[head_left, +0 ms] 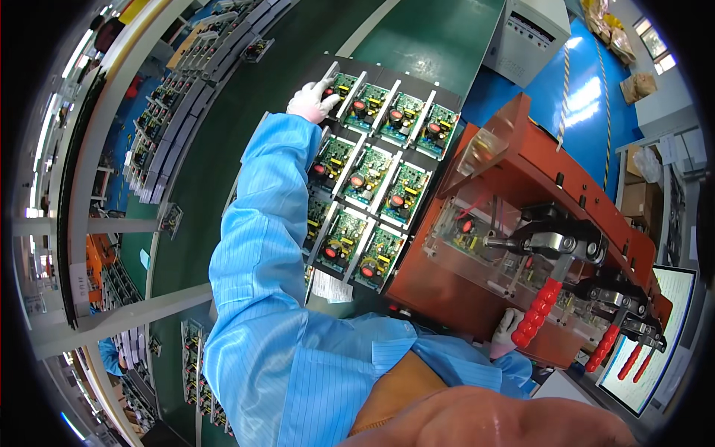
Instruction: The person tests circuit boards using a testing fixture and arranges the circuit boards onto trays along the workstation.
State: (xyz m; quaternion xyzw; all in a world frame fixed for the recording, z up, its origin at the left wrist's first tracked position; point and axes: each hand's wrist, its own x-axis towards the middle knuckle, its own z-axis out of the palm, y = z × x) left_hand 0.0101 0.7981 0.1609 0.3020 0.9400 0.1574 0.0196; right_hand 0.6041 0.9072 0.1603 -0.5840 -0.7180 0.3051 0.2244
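Observation:
My left hand (313,102), in a white glove, reaches to the far left corner of a dark tray (441,97). Its thumb and fingers close on the edge of a green circuit board (344,84) in a pale metal frame. Several similar boards (368,175) with round black-and-red parts lie in rows on the tray. My right hand (508,328), gloved too, is low beside a reddish-brown test fixture (424,279), near a red clamp handle (538,313). Its fingers are mostly hidden. Under the fixture's clear cover sits another circuit board (467,227).
Toggle clamps with red handles (602,348) stick out from the fixture, near a lit monitor (659,335). A pale instrument box (525,37) stands beyond. A paper sheet (331,287) lies at the tray's near edge. Racks of boards (167,127) line the left.

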